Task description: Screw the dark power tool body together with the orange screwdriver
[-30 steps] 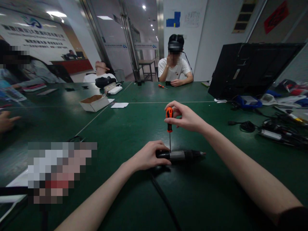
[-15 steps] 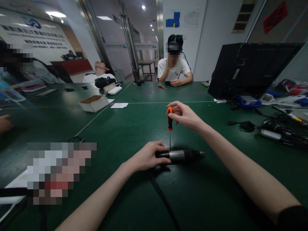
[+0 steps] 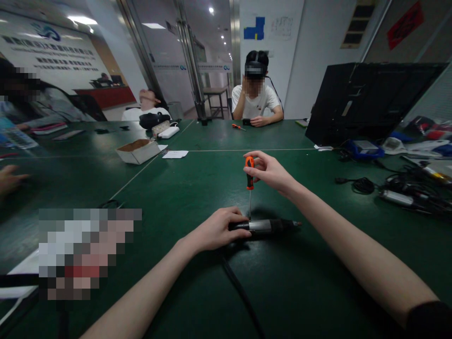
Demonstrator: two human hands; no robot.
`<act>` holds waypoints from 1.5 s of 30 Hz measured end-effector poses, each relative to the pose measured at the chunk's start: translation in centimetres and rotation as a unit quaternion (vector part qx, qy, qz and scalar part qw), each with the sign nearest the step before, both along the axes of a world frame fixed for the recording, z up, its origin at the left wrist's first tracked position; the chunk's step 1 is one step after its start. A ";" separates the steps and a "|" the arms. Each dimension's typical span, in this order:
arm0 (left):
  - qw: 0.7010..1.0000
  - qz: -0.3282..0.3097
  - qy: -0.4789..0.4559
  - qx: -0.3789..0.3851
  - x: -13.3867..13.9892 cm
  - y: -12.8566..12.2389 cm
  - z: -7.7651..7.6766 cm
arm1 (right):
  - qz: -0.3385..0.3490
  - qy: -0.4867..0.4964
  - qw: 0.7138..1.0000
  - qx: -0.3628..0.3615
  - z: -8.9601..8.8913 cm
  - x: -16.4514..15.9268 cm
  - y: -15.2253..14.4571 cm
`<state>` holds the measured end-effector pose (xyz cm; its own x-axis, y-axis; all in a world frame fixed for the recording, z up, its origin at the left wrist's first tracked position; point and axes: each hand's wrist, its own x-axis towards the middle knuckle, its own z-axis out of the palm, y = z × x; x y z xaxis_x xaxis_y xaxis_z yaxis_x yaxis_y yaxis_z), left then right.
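Holds an orange-and-black screwdriver (image 3: 250, 178) upright in the grip of the right hand (image 3: 271, 172), tip down at a black-and-silver cylindrical tool (image 3: 263, 227). Clasps the tool's black end with the left hand (image 3: 219, 229), on the green worktop (image 3: 197, 188). Shows, toward the far edge, an open box (image 3: 143, 155) and another screwdriver (image 3: 238, 126); toward the right edge, a coiled black cable (image 3: 363, 187) and a large black monitor (image 3: 370, 99).

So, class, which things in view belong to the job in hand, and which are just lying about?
In the job:
orange-and-black metal-shafted screwdriver, in the right hand
black-and-silver cylindrical tool, in the left hand

Seemingly lying about:
open whitish cardboard box
coiled black cable
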<state>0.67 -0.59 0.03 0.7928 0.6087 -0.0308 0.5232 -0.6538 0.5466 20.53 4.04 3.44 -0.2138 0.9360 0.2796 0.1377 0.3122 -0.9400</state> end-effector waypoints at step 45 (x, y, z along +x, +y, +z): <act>1.000 0.002 -0.006 -0.025 0.2 0.0 0.2 | -0.027 0.062 0.997 -0.027 -1.0 -0.6 0.3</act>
